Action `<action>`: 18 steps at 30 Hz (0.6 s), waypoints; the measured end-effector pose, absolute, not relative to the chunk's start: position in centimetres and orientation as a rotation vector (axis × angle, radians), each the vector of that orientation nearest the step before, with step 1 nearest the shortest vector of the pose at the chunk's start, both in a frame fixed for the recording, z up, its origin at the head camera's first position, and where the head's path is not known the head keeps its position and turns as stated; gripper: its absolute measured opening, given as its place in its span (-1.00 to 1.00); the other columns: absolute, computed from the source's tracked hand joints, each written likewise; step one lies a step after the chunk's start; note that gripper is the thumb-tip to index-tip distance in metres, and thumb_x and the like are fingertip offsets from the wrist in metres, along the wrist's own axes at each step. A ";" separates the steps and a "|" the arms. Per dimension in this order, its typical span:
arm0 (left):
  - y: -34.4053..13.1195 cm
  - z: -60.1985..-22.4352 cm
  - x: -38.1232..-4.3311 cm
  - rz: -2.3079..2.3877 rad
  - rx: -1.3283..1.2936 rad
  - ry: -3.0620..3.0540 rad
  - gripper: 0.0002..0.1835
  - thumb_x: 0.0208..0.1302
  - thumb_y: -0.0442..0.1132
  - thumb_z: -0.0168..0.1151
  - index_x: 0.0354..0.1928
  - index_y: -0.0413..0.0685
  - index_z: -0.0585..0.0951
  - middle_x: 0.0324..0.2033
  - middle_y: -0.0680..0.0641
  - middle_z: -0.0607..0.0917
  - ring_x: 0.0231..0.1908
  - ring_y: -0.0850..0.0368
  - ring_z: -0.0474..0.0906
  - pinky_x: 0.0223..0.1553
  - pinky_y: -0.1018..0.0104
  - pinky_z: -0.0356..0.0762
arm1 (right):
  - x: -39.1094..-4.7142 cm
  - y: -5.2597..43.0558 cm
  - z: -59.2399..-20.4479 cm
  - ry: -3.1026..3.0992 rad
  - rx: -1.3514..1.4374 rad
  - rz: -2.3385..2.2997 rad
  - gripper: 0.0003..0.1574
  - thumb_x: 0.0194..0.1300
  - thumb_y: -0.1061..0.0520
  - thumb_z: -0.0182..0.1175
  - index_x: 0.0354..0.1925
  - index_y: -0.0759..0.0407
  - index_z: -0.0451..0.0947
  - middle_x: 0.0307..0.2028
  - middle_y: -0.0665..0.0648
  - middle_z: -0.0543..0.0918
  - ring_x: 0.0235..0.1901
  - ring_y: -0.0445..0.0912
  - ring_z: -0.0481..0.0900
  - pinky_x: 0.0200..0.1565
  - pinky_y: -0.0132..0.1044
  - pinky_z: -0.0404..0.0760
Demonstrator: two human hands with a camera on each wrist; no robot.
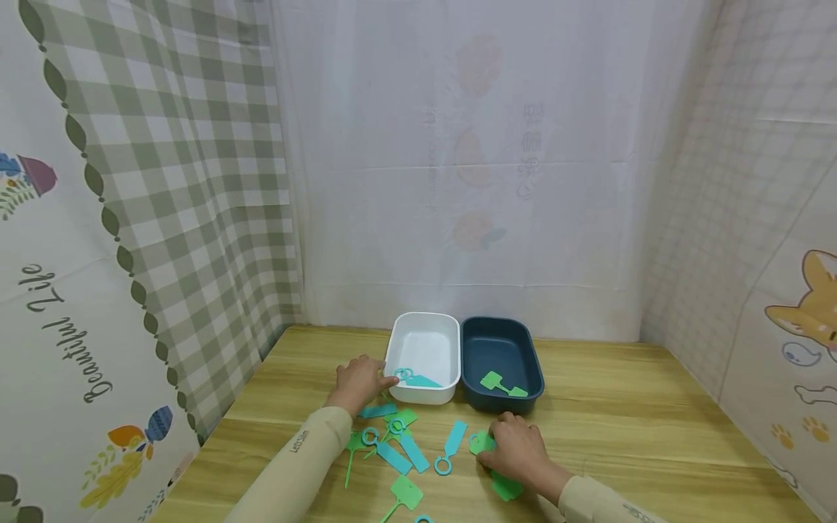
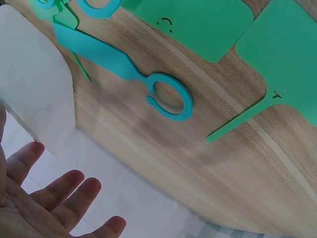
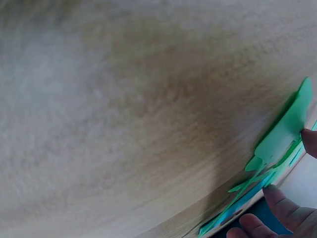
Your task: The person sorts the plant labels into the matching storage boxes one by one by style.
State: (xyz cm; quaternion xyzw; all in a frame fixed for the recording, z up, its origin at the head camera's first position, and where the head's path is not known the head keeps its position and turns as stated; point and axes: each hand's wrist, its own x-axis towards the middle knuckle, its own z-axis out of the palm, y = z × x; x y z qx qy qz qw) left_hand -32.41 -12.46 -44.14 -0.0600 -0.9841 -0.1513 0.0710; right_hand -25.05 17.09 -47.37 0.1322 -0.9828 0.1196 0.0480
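Observation:
My left hand (image 1: pixel 358 383) is at the left side of the white bin (image 1: pixel 426 394), thumb at its rim, fingers spread in the left wrist view. Teal ring-ended tags (image 1: pixel 421 380) lie inside that bin. In front of the dark blue bin (image 1: pixel 503 402), my right hand (image 1: pixel 521 448) pinches a green tag (image 1: pixel 482 443) between thumb and fingers, over a small pile. Another green tag (image 1: pixel 506 486) shows below the right palm. The right wrist view has the thumb and a finger against the green tag (image 3: pixel 285 129). A green tag (image 1: pixel 497 383) lies in the blue bin.
Several loose teal tags (image 1: pixel 455 437) and green tags (image 1: pixel 407 492) lie on the wooden table (image 1: pixel 601 407), some overlapping near the left forearm. The two bins stand side by side at the back. A white curtain (image 1: pixel 471 181) hangs behind, with a checked cloth (image 1: pixel 196 160) at the left.

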 end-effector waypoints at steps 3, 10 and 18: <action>-12.4 -44.1 -32.3 -0.457 -0.177 -2.965 -0.39 0.21 0.20 0.33 0.14 -0.09 0.67 -0.01 -0.23 0.66 -0.01 -0.22 0.58 -0.01 -0.28 0.42 | -24.9 17.1 -47.2 -2.991 0.394 0.402 -0.56 -0.11 -0.13 0.48 -0.37 0.15 0.63 -0.24 0.12 0.55 -0.26 0.01 0.47 -0.25 0.13 0.48; -12.5 -44.1 -32.3 -0.441 -0.175 -2.964 -0.40 0.23 0.20 0.32 0.14 -0.08 0.66 -0.02 -0.23 0.67 -0.01 -0.22 0.59 -0.01 -0.29 0.42 | -24.8 17.0 -46.6 -2.909 0.405 0.460 -0.57 -0.08 -0.11 0.45 -0.33 0.15 0.64 -0.17 0.14 0.57 -0.20 0.03 0.51 -0.25 0.10 0.52; -12.4 -44.0 -32.3 -0.441 -0.173 -2.959 -0.41 0.21 0.18 0.34 0.12 -0.08 0.68 -0.05 -0.22 0.67 -0.04 -0.21 0.60 -0.05 -0.27 0.43 | -24.8 16.6 -46.1 -2.849 0.404 0.555 -0.51 -0.02 -0.10 0.45 -0.20 0.20 0.67 -0.02 0.21 0.60 -0.04 0.13 0.56 -0.12 0.15 0.54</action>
